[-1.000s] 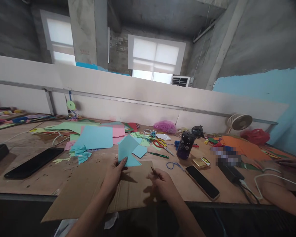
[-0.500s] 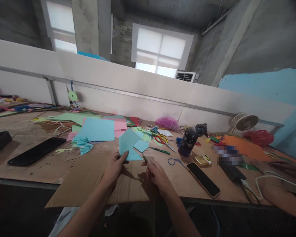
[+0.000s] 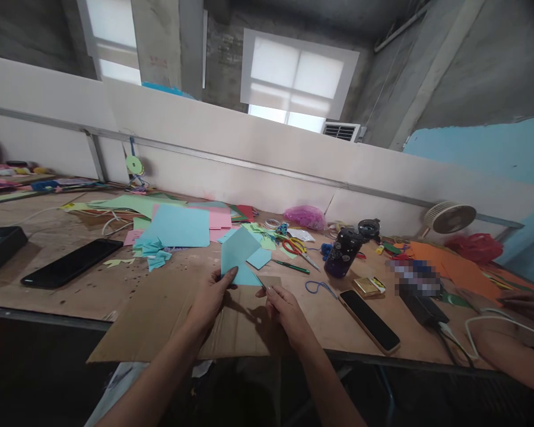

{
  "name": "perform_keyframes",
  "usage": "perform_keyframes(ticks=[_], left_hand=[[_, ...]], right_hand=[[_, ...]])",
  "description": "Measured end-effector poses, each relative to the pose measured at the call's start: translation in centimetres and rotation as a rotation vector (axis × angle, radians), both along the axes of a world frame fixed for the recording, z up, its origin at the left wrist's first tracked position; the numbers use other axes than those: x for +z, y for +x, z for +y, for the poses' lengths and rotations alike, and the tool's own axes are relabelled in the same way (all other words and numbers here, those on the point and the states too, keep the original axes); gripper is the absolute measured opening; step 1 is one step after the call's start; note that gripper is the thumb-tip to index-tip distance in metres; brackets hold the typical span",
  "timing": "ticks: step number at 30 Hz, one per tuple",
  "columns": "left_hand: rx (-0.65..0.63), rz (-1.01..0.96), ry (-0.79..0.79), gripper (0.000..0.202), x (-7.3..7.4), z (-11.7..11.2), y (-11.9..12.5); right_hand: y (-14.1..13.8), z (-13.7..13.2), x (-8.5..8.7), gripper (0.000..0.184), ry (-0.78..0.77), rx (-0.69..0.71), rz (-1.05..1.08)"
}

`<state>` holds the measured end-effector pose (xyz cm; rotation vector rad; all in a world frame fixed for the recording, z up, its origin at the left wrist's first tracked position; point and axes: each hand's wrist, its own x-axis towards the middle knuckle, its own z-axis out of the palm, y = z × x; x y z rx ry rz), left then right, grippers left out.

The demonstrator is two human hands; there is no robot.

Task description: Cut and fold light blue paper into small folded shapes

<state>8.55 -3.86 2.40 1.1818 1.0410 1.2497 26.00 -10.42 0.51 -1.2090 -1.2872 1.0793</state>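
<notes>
My left hand (image 3: 217, 289) pinches a light blue sheet of paper (image 3: 239, 252) at its lower left, thumb on top. The sheet has an angular cut outline and is held up over a brown cardboard piece (image 3: 160, 320). My right hand (image 3: 285, 308) is closed around what look like small scissors (image 3: 260, 281). Their narrow blades meet the lower right edge of the sheet, and the handles are hidden in my fingers. Just behind, a small blue paper polygon (image 3: 260, 258) lies near a green pen (image 3: 291, 266) and red-and-yellow-handled scissors (image 3: 300, 250).
Stacked coloured paper (image 3: 182, 226) and crumpled blue scraps (image 3: 155, 255) lie left, beside a black phone (image 3: 71, 263). At right are a dark tumbler (image 3: 342, 255), a gold box (image 3: 367, 287), another phone (image 3: 369, 321), a black power adapter (image 3: 422, 305) and another person's arm (image 3: 511, 344).
The scissor blades have come up to the paper's lower right edge and now look closer together. My left hand keeps its pinch. The whole view has shifted slightly.
</notes>
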Motion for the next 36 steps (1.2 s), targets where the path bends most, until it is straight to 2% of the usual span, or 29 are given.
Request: perform_keyframes(ticks=[9,19,27,36], left_hand=[[-0.011,-0.015,-0.015,0.042,-0.6,0.4,0.0],[0.015,-0.005,0.0,0.043,0.1,-0.1,0.1],[0.001,0.028,0.003,0.046,-0.5,0.3,-0.1],[-0.015,0.036,-0.014,0.048,-0.9,0.4,-0.1]], right_hand=[[-0.1,0.0,0.0,0.044,0.013,-0.008,-0.02],[-0.3,-0.1,0.2,0.044,0.032,-0.026,-0.037],[-0.4,0.2,-0.3,0.043,0.053,-0.042,-0.03],[-0.5,0.1,-0.1,0.043,0.068,-0.044,-0.067]])
